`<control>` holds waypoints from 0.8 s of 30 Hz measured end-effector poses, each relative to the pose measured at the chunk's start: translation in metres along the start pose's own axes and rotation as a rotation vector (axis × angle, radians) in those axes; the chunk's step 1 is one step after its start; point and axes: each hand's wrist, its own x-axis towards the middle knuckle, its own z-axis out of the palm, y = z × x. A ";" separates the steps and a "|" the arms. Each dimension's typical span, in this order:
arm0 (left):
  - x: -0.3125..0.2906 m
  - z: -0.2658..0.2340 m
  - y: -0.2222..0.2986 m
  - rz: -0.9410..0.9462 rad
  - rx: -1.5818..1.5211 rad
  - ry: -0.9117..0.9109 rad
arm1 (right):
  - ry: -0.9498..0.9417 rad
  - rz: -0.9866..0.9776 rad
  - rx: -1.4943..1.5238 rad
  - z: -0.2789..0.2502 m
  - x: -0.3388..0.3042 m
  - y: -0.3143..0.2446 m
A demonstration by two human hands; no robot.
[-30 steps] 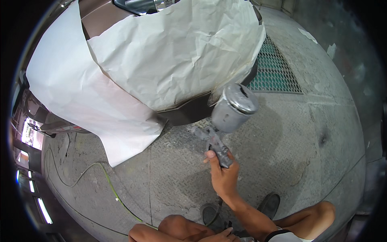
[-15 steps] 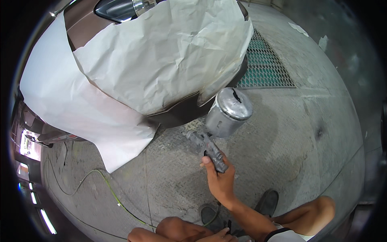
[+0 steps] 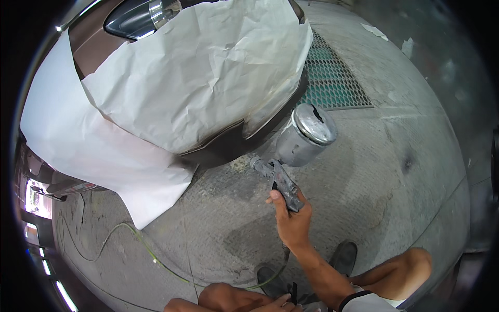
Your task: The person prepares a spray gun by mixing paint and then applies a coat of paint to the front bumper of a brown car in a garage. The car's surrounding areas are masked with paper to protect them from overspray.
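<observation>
In my right hand [image 3: 294, 221] is the handle of a grey, paint-stained spray gun [image 3: 287, 186], fingers wrapped round it. Its dull metal cup [image 3: 305, 140], with a dark mark on the lid, tilts to the upper right. The gun's nozzle points left toward the dark lower edge of a car bumper [image 3: 215, 150], apart from it. White masking paper [image 3: 192, 78] covers most of the bumper. My left hand [image 3: 283, 304] lies low by my knee, its fingers stretched out beside a small black strip; the lower edge cuts it off.
A thin green air hose [image 3: 140, 239] curves across the concrete floor [image 3: 218, 208] toward my legs. A floor grate [image 3: 335, 78] lies beyond the bumper. The car's headlight [image 3: 135, 21] shows above the paper. My shoes [image 3: 344, 257] stand close below the gun.
My right hand has moved the spray gun rightward and slightly up, farther from the bumper. The whole view has shifted a little, so the car sits farther left. My left hand stays low.
</observation>
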 end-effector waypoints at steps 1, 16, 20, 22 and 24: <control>0.000 0.002 0.000 -0.008 0.020 -0.009 | -0.007 0.046 0.020 -0.001 0.003 -0.003; 0.005 0.011 -0.001 -0.034 0.054 0.021 | 0.042 0.042 -0.039 -0.020 0.025 -0.006; 0.001 0.020 -0.004 0.016 0.070 0.025 | 0.015 0.075 -0.003 -0.013 0.011 -0.010; -0.001 0.013 -0.004 0.028 0.088 0.034 | 0.073 0.068 -0.058 -0.008 0.006 -0.004; -0.004 0.011 -0.001 0.034 0.145 0.044 | 0.063 0.095 -0.106 -0.004 0.001 0.004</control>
